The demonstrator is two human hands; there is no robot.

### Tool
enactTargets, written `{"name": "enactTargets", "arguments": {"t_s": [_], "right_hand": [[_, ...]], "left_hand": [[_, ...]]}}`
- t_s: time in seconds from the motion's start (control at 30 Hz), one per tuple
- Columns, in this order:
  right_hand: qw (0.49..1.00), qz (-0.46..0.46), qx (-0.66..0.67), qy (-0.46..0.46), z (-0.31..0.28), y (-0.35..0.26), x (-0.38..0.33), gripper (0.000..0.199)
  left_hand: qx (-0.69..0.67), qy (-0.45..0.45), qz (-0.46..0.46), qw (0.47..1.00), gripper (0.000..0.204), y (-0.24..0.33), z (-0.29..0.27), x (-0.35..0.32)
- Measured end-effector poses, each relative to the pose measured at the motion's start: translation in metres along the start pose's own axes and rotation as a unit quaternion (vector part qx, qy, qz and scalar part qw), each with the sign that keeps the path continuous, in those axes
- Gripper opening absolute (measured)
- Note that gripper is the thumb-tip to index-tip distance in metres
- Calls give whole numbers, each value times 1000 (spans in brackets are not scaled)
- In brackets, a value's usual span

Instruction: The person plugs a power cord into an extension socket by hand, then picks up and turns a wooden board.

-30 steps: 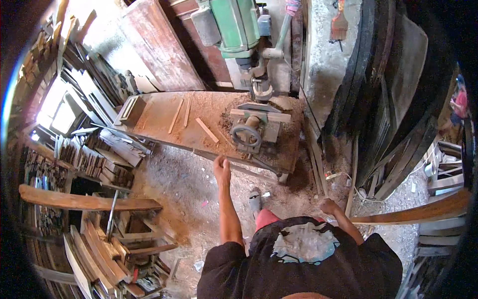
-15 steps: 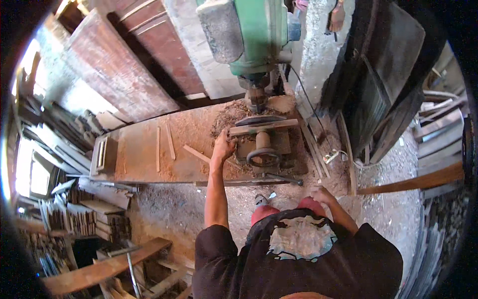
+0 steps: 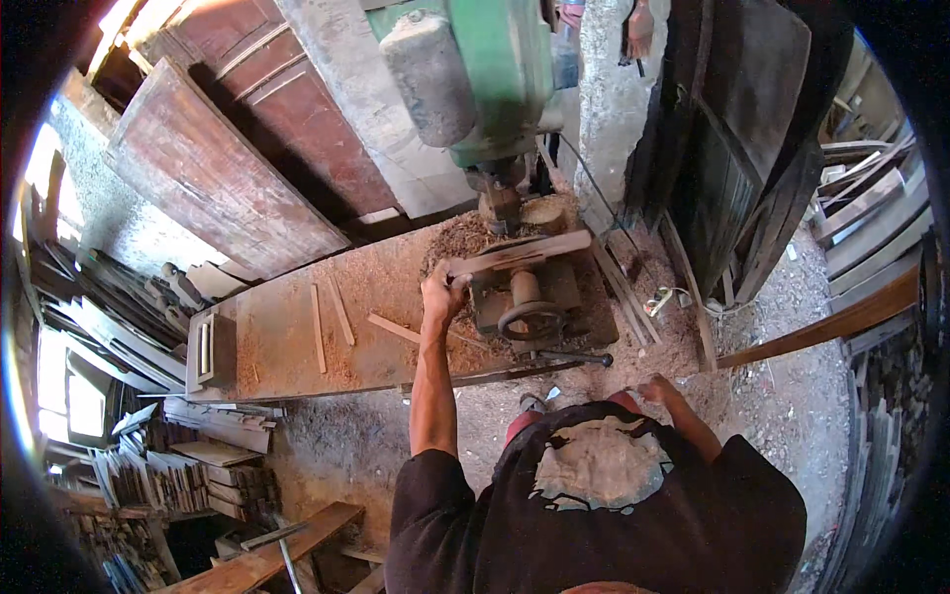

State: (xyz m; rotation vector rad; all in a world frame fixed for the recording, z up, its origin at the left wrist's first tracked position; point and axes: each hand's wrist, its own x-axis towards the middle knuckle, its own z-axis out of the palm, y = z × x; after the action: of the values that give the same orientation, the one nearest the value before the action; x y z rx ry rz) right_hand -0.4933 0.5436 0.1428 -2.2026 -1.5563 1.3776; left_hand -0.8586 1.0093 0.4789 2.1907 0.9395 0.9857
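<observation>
My left hand (image 3: 442,292) reaches out over the bench and grips the left end of a flat wooden piece (image 3: 524,251). The piece lies across the top of a metal vise (image 3: 524,297), its right end angled slightly away from me. A round handwheel (image 3: 531,323) sits on the vise's near side. Just behind the wood, the spindle (image 3: 501,203) of a green machine (image 3: 510,84) points down. Low beside my thigh hangs my right hand (image 3: 655,388), empty, with its fingers loosely apart.
Shavings and thin wood strips (image 3: 341,310) lie on the long bench (image 3: 267,307). A lever (image 3: 584,357) juts from the vise's near side. Boards (image 3: 218,168) lean at the back left, dark panels (image 3: 747,129) at the right. Stacked wood (image 3: 188,475) stands lower left.
The wooden piece has turned, its left end nearer me and its right end farther. My left hand moved with it. My right hand shifted slightly. The whole view has tilted a little.
</observation>
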Motion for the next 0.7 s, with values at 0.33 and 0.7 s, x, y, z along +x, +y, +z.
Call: {"name": "enactTargets", "arguments": {"t_s": [0.33,0.7], "right_hand": [[993,-7,110,35,6,7,11,20],[953,206,222,22,21,-5,28,17]], "left_hand": [[-73,70,-70,992,25,-54,-48,-36],[-30,258,-254,932,20,-146,-143,-180]]}}
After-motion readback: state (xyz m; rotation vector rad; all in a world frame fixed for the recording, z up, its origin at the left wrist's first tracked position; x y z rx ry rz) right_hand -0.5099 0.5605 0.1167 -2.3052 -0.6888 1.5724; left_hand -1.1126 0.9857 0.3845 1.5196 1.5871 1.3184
